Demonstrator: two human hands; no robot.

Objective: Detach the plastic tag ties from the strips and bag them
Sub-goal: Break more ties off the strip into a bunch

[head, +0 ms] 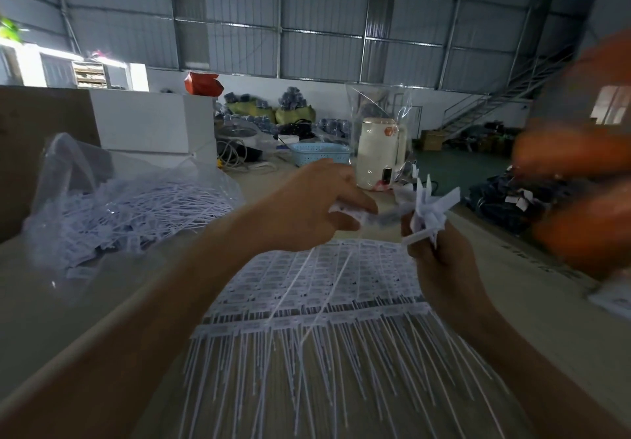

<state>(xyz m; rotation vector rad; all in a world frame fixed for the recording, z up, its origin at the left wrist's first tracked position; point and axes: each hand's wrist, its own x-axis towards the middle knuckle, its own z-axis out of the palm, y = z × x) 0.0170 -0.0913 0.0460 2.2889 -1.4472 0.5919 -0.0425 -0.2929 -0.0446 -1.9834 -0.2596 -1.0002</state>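
Note:
A stack of white tag-tie strips [317, 288] lies on the table in front of me, tails pointing toward me. My left hand [307, 206] pinches a white tag tie [348, 211] above the stack. My right hand [440, 261] grips a bundle of detached ties [428, 210] that fan upward. The two hands are close together, with a blurred tie between them. A clear plastic bag [102, 196] holding several loose ties lies open at the left.
A white jug [379, 155] inside a clear bag stands at the far table edge. White boxes [150, 124] sit behind the bag at the left. Blurred orange shapes [580, 172] fill the right edge. A blue basket [319, 151] sits further back.

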